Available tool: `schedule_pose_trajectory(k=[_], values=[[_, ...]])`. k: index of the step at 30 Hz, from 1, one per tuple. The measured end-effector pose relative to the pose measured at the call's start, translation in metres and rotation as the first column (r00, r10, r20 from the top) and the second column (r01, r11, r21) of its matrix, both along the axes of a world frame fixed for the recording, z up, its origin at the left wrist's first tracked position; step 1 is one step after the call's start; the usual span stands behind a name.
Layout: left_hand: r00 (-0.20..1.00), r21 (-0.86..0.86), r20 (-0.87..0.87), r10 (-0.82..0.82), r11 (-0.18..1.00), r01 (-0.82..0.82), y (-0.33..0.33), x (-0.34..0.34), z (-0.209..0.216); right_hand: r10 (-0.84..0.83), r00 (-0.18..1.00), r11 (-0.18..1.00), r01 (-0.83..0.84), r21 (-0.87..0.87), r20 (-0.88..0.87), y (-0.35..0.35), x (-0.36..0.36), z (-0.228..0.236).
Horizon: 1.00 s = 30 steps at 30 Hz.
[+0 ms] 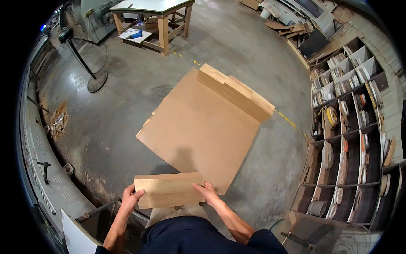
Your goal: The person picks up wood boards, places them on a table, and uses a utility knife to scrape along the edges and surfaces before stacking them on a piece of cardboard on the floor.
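A pale wooden board (169,190) with a light grain is held level in front of my body. My left hand (132,197) grips its left end, thumb on the upper face. At the right end, my right hand (207,191) closes around the edge with its thumb also on top. Beyond the board is a large brown sheet (203,127), apparently cardboard or fibreboard, set at an angle low above the floor. Along its far right edge stand stacked wooden boards (237,93) of the same pale colour, in two slightly offset groups.
A shelf rack (344,139) with coiled edging rolls lines the right side. Far left stand a pedestal base (97,82) and a white-topped wooden table (163,25) holding a blue tool (134,34) on its lower shelf. A long grey machine (46,169) runs along the left. A fan cage (338,239) sits lower right.
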<state>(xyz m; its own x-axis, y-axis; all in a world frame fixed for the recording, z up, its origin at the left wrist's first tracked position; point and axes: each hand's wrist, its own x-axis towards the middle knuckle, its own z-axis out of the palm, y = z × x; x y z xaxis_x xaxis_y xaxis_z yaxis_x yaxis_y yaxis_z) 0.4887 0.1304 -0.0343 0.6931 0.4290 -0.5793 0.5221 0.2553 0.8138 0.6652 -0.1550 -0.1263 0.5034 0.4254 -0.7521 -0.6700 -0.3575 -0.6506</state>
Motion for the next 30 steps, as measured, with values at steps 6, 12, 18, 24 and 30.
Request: schedule_pose_trajectory(k=[6,12,18,24,30], values=[[0.990,-0.092,-0.082,-0.118,0.990,0.110,0.033,0.072,-0.039,-0.168,0.985,0.985,0.169,0.033,-0.041,0.009,0.043,0.002],[0.980,-0.219,-0.044,-0.192,0.959,0.178,0.077,0.149,-0.054,-0.301,0.953,0.953,0.300,-0.047,-0.029,0.037,0.083,-0.004],[0.977,-0.160,-0.051,-0.209,0.967,0.199,0.110,0.203,-0.081,-0.368,0.930,0.929,0.368,-0.035,0.013,0.068,0.118,-0.023],[0.951,-0.108,-0.022,-0.308,0.946,0.304,0.087,0.291,-0.116,-0.451,0.892,0.881,0.452,-0.139,0.042,0.042,0.159,-0.057],[0.896,-0.068,-0.042,-0.443,0.896,0.440,0.019,0.397,-0.169,-0.582,0.801,0.796,0.597,-0.101,0.141,-0.030,0.238,-0.089]])
